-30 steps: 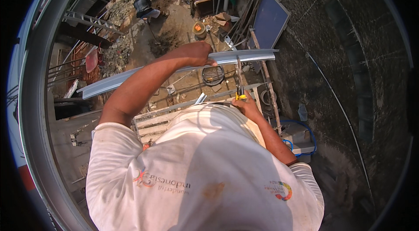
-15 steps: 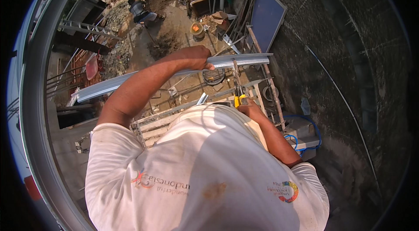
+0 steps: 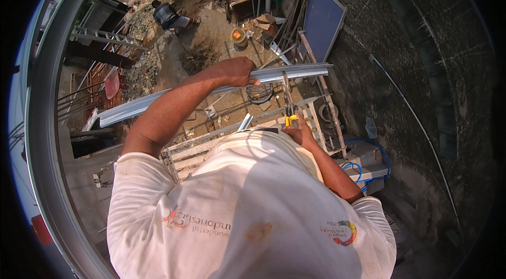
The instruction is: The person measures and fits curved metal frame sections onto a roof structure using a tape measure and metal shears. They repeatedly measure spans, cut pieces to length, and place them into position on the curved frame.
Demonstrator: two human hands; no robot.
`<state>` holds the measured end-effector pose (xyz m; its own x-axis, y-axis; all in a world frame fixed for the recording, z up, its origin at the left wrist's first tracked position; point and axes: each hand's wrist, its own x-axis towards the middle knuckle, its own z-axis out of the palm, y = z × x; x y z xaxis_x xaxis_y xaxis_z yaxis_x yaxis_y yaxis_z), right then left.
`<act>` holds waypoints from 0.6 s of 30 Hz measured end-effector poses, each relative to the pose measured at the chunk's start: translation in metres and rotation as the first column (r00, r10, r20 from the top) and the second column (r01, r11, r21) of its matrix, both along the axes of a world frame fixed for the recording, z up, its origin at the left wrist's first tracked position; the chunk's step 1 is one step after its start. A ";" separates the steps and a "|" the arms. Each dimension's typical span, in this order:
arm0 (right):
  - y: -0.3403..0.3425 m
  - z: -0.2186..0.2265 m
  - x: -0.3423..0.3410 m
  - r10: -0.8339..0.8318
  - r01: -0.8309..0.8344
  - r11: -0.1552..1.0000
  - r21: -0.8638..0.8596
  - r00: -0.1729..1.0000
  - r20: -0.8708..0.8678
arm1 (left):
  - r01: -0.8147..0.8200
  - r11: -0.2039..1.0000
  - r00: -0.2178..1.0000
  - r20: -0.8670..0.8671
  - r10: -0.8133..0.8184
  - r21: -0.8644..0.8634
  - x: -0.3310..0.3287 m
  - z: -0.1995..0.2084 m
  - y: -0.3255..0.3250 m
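Observation:
A long, thin galvanized metal channel (image 3: 292, 72) lies crosswise in front of me, its left length passing behind my left forearm. My left hand (image 3: 241, 72) is closed over its middle, fingers curled around the edge. In my right hand (image 3: 300, 132) is a pair of tin snips (image 3: 288, 101) with yellow handles. Their blades point away from me and meet the channel near its right end; whether they bite through the metal is too small to tell. A short metal offcut (image 3: 245, 122) shows just beyond my shirt.
Below is a slatted wooden platform (image 3: 184, 162) with a rusty upright bar (image 3: 331, 105) at right. A rough dark wall (image 3: 411, 68) rises on the right, near a blue hose (image 3: 387, 160). A large metal beam (image 3: 45, 136) curves along the left. Far off, another person (image 3: 166, 15) bends near a bucket (image 3: 238, 35).
The snips' yellow handles have come closer together in my right hand. The channel and both hands have shifted only slightly in the picture. The distant person has moved a little.

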<state>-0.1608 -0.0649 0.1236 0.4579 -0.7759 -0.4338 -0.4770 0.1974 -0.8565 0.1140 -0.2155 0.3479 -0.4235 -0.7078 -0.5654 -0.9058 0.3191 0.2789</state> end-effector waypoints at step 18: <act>-0.020 0.080 0.027 -0.160 0.150 0.984 -0.097 0.981 -0.107 | -0.092 0.996 0.996 0.013 0.092 0.011 0.014 -0.004 -0.005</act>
<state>-0.1335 -0.0847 0.2031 0.2809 -0.8711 -0.4028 -0.5415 0.2027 -0.8159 0.1276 -0.2210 0.3441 -0.3495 -0.7369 -0.5786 -0.9347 0.2313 0.2700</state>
